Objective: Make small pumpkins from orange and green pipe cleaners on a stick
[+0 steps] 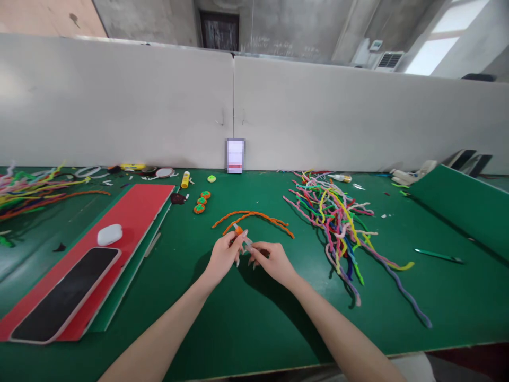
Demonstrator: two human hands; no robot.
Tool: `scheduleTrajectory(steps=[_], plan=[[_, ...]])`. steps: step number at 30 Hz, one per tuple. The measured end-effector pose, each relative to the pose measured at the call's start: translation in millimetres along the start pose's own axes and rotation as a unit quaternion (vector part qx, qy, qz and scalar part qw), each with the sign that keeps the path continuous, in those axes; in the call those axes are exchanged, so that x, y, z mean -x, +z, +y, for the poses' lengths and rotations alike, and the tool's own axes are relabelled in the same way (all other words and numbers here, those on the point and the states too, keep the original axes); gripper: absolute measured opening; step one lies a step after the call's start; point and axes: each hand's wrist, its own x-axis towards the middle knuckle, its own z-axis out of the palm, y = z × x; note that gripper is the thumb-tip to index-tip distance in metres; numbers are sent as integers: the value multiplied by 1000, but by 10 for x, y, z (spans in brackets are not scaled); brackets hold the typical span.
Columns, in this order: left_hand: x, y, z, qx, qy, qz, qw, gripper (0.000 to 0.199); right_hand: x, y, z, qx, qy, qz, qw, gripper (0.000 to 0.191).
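Observation:
In the middle of the table my left hand is closed, its thumb and fingers pinching a small orange fuzzy piece that looks like curled pipe cleaner. My right hand meets it from the right with fingers pinched together. Between the fingertips shows a small pale, see-through piece, too small to name. Just beyond the hands, two orange pipe cleaners lie in shallow arcs. Three orange coils with green centres rest in a row further left.
A tangle of coloured pipe cleaners spreads at right, near a green pen. At left a phone and a white earbud case lie on a red board. A glue stick and a lit screen stand behind.

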Motion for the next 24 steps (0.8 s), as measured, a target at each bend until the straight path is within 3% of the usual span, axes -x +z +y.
scheduleTrajectory(steps=[11,24], plan=[[-9,-3,-19,-19,-10,-12,1000,32,6,-13,9,122,-57,35,990,26],[13,-7,16,-37,15,-34,999,35,7,-22,16,89,-31,57,994,26]])
